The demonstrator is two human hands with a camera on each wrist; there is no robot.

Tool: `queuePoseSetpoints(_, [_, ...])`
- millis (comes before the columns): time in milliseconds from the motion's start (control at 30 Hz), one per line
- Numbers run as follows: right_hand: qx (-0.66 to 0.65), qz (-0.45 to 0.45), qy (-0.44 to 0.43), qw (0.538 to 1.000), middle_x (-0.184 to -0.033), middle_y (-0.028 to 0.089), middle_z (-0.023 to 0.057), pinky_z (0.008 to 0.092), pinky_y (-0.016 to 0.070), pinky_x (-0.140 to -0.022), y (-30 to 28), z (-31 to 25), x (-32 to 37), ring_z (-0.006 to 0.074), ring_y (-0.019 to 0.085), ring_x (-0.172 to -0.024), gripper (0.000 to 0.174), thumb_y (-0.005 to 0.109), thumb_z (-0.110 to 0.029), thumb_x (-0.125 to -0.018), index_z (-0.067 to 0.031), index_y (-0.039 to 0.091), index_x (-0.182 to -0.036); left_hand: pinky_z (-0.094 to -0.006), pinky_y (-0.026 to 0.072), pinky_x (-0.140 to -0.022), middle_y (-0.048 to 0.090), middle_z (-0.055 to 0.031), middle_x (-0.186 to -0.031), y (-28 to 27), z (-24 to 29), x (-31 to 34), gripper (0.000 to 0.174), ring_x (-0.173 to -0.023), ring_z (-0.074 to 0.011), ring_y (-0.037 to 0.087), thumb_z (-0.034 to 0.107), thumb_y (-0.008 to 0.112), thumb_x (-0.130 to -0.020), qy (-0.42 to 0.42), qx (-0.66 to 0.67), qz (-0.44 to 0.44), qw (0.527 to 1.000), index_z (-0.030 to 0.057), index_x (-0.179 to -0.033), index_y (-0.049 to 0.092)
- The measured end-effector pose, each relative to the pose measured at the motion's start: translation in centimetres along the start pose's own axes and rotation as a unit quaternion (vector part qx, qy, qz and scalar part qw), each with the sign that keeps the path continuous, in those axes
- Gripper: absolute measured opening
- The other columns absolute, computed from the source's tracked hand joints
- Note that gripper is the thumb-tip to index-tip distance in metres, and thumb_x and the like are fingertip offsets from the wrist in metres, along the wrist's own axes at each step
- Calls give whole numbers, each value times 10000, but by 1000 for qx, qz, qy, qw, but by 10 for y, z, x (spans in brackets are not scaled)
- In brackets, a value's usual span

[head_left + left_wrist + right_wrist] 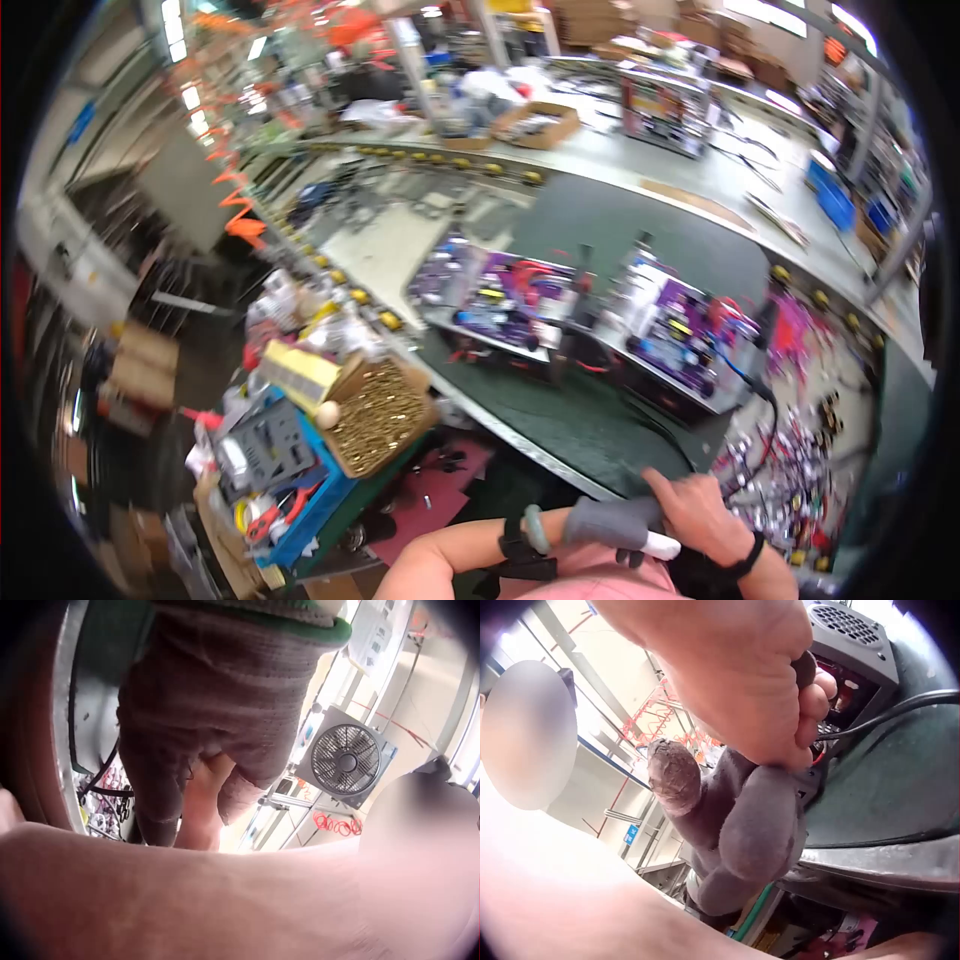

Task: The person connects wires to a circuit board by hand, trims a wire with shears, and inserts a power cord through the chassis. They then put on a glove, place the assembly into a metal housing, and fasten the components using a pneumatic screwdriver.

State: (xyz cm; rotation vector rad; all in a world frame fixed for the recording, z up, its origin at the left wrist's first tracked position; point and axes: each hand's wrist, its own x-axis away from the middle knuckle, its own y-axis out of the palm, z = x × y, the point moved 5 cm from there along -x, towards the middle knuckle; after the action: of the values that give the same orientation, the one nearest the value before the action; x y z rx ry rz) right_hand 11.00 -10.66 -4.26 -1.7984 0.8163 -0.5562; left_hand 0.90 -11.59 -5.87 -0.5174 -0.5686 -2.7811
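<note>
My left hand (615, 525) wears a grey glove with a pale thumb tip; its green cuff shows in the left wrist view, where the gloved fingers (154, 780) hang apart and loosely bent. My bare right hand (700, 510) lies against the gloved fingers. In the right wrist view this right hand (735, 682) curls its fingers round a dark grey bit of the glove (804, 669), above the left hand (757, 825). Beyond the hands, two open metal units with purple boards and red wires, one on the left (500, 300) and one on the right (690, 335), rest on the green mat.
A cardboard box of brass-coloured small parts (380, 415) stands at the left beside a blue bin (310, 535). Many loose wired parts (800, 470) lie at the right. A black cable (770, 400) runs by the right unit. A worktop with a cardboard tray (550, 125) lies behind.
</note>
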Motion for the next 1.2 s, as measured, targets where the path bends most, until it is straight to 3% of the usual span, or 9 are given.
queuePoseSetpoints(33, [-19,15,10,1000,-646,626,85,419,469,-516,-5,4,2,318,622,-567,620,681,-113,-653,-39,500,-1241,-319,516,-823,657,-122,-1010,1,-4,-2,355,-967,-235,642,263,622,-907,-16,24,-7,1000,-10,-1133,599])
queuePoseSetpoints(67, [-56,55,62,995,-685,634,112,435,464,-553,-14,7,2,340,631,-637,623,702,-80,-603,-43,526,-1199,-215,444,-406,587,-64,-833,1,-15,-8,437,-515,-101,580,328,652,-881,114,130,20,985,9,-1151,525])
queuePoseSetpoints(233, [-40,102,84,990,-722,642,145,442,475,-613,-3,13,7,347,647,-702,439,736,-50,-547,-53,633,-973,-177,400,-389,596,-37,-773,-3,-2,3,383,-493,-78,557,297,607,-912,100,118,55,986,13,-1162,544])
queuePoseSetpoints(433, [8,53,51,997,-623,608,132,433,474,-564,25,15,-13,338,632,-584,629,731,-74,-554,-54,567,-1161,-245,482,-572,635,-61,-821,-18,-29,-11,382,-706,-96,612,292,603,-920,133,41,95,986,-4,-1157,558])
queuePoseSetpoints(533, [-4,37,-15,999,-746,646,132,435,486,-645,-21,3,-40,343,640,-710,695,793,-169,-590,-44,524,-1219,-347,452,-956,638,-128,-1123,-53,-9,32,363,-1084,-246,597,219,620,-919,190,-112,190,957,-24,-1186,581])
queuePoseSetpoints(633, [-33,122,1,992,-868,668,122,433,484,-709,-23,33,-30,355,624,-804,558,826,-234,-617,-29,586,-1077,-327,466,-925,621,-85,-1120,-118,0,154,327,-1045,-184,589,136,660,-887,304,-203,694,620,43,-1195,605])
queuePoseSetpoints(767, [-64,98,196,974,-875,663,131,399,488,-715,17,98,26,336,632,-815,509,792,-154,-634,-3,586,-1074,-311,455,-943,573,-119,-1251,-207,-35,269,564,-1078,-246,579,10,627,-763,257,-229,893,290,25,-1311,497])
queuePoseSetpoints(900, [-154,347,290,878,-1054,635,166,344,486,-759,6,119,59,289,629,-938,751,747,-81,-628,16,471,-1320,-316,477,-917,650,-95,-1137,-289,-56,262,634,-1041,-222,605,-2,698,-691,203,15,670,714,4,-1297,512])
queuePoseSetpoints(1200, [-193,457,273,825,-925,615,223,452,456,-808,52,130,-13,412,589,-894,361,656,-18,-686,56,562,-1027,-314,540,-733,700,-88,-963,-361,-120,253,268,-837,-167,658,-9,680,-765,205,4,738,642,-19,-1032,651])
